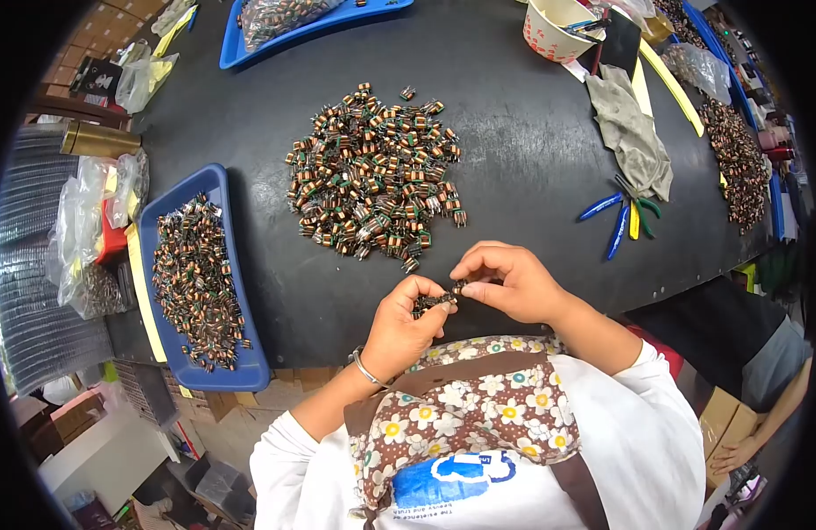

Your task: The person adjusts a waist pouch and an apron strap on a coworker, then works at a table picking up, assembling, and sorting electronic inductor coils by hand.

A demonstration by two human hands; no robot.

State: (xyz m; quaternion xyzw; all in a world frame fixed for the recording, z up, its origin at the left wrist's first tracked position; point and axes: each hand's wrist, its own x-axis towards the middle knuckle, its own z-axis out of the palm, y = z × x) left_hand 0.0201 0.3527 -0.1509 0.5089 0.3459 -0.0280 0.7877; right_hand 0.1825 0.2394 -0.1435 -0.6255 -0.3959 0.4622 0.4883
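Note:
Near the table's front edge, my left hand (406,325) is closed around several small dark coil components (432,302). My right hand (511,284) meets it from the right, thumb and index finger pinching one small component (459,287) beside the left fingertips. Beyond both hands lies a large pile of copper-wound coil components (372,172) on the black table (523,132). To the left, a blue tray (256,358) holds many more such components.
At the right are pliers with blue handles (618,231), a grey cloth (633,132) and a white paper tub (554,34). Another blue tray (337,16) with a plastic bag stands at the back. A co-worker's hand (736,452) shows at the lower right.

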